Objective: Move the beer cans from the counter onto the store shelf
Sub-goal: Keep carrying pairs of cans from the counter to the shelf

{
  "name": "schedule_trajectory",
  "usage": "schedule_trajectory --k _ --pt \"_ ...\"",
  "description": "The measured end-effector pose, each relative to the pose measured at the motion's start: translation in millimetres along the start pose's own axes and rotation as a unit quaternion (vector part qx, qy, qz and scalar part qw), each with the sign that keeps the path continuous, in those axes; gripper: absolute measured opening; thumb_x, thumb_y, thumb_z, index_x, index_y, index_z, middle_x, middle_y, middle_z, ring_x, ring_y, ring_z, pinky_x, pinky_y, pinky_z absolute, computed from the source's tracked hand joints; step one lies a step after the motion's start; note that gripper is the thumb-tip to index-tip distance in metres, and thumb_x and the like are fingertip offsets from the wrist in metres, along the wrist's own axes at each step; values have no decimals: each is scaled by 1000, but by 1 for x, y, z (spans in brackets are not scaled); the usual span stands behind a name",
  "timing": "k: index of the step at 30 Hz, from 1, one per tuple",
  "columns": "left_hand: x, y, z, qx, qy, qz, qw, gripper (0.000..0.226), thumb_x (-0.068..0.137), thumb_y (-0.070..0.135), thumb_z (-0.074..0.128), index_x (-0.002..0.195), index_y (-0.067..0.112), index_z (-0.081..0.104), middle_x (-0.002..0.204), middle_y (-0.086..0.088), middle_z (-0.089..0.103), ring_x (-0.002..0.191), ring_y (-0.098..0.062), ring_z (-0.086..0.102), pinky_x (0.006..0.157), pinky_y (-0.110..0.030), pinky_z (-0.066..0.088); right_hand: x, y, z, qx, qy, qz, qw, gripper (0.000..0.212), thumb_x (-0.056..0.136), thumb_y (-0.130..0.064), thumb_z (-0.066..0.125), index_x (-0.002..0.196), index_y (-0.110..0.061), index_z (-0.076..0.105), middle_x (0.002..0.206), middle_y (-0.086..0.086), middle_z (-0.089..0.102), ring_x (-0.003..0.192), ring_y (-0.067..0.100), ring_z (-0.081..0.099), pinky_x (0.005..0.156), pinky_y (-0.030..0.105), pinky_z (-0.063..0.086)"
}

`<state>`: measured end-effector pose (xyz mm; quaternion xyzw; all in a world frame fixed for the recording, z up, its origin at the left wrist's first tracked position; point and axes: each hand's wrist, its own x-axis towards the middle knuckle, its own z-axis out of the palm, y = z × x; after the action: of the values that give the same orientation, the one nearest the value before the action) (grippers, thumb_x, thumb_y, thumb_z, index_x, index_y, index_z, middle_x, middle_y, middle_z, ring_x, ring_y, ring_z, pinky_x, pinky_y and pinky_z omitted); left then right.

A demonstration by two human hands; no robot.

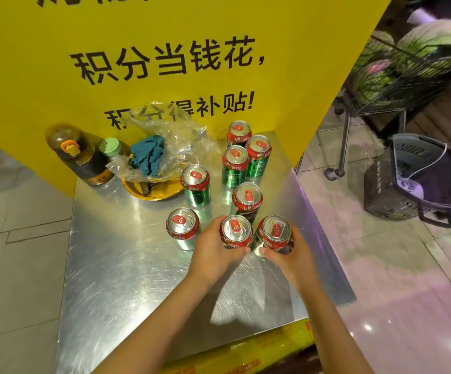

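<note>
Several green beer cans with red tops stand on a shiny metal counter (pixel 127 279). My left hand (pixel 213 252) grips one can (pixel 235 230) near the counter's middle. Right beside it, my right hand (pixel 291 255) grips another can (pixel 275 232). A loose can (pixel 182 228) stands just left of my left hand, and one (pixel 247 201) stands directly behind the held pair. Another can (pixel 195 184) is further back, and three more (pixel 241 152) are grouped near the yellow wall. No store shelf is in view.
A yellow sign wall (pixel 165 49) backs the counter. At the back left are a dark bottle (pixel 78 155), a green-capped jar (pixel 111 148), and a gold dish (pixel 151 188) holding a plastic bag and teal cloth. To the right stand a shopping cart (pixel 397 76) and a basket (pixel 421 179) on the floor.
</note>
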<state>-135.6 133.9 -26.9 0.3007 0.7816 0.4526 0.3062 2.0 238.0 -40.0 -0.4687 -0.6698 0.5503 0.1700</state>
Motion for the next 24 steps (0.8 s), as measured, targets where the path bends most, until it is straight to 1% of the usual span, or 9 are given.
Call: schedule_trajectory --k 2,5,8,11,14,17,18,21,24 --pt "-12 5 -9 -3 -2 3 1000 56 59 17 86 99 36 52 94 18 64 87 9 60 72 -2 43 -9 -1 -2 16 -12 4 1000 58 66 -5 82 110 -27 52 97 -16 61 80 -7 62 59 0 43" --pt "-33 11 -28 -22 8 1 1000 56 59 19 86 100 37 54 96 17 66 88 12 59 72 -2 42 -28 -2 -3 29 -22 -1 999 57 64 -8 85 109 -28 55 100 -15 64 85 -9 61 64 4 46" --pt "-56 16 -57 -44 31 -4 999 58 60 18 86 105 34 55 95 18 65 85 17 56 70 1 40 -48 -9 0 54 -37 -14 998 60 60 -14 89 108 -32 58 104 -10 68 98 3 62 82 20 50" --pt "-83 14 -91 -72 45 1 996 56 62 12 84 108 27 56 98 16 64 84 16 57 68 0 41 -71 -28 12 91 -74 -22 993 69 46 -34 88 108 -32 59 104 -8 70 100 10 64 86 29 51" --pt "-114 5 -130 -116 73 -1 991 54 62 16 85 107 29 56 99 12 65 84 12 59 66 -2 43 -95 -53 38 114 -108 -41 987 72 39 -42 83 106 -31 59 103 -12 70 98 8 66 82 26 52" --pt "-147 -12 -172 -159 120 -8 980 67 46 44 80 108 31 60 100 10 69 92 1 63 70 -10 49 -119 -76 76 118 -155 -67 979 73 41 -39 83 110 -28 59 105 -8 71 99 9 66 82 26 54" --pt "-159 -19 -188 -171 138 -10 976 70 42 48 77 109 32 60 101 9 69 93 -2 63 72 -13 50 -128 -83 92 118 -169 -75 976 72 42 -38 83 110 -28 59 105 -8 71 98 10 67 81 26 54" --pt "-201 -42 -238 -196 193 -10 961 71 40 50 76 108 34 59 103 9 69 96 -7 63 72 -16 50 -157 -105 146 127 -206 -96 966 72 37 -38 86 104 -27 62 98 -9 73 94 12 69 73 22 55" --pt "-250 -67 -296 -207 249 -2 946 64 42 48 75 103 37 59 98 18 68 92 1 63 66 -12 50 -195 -129 211 124 -249 -125 953 74 33 -40 90 100 -23 64 95 -7 74 89 10 69 71 20 53"
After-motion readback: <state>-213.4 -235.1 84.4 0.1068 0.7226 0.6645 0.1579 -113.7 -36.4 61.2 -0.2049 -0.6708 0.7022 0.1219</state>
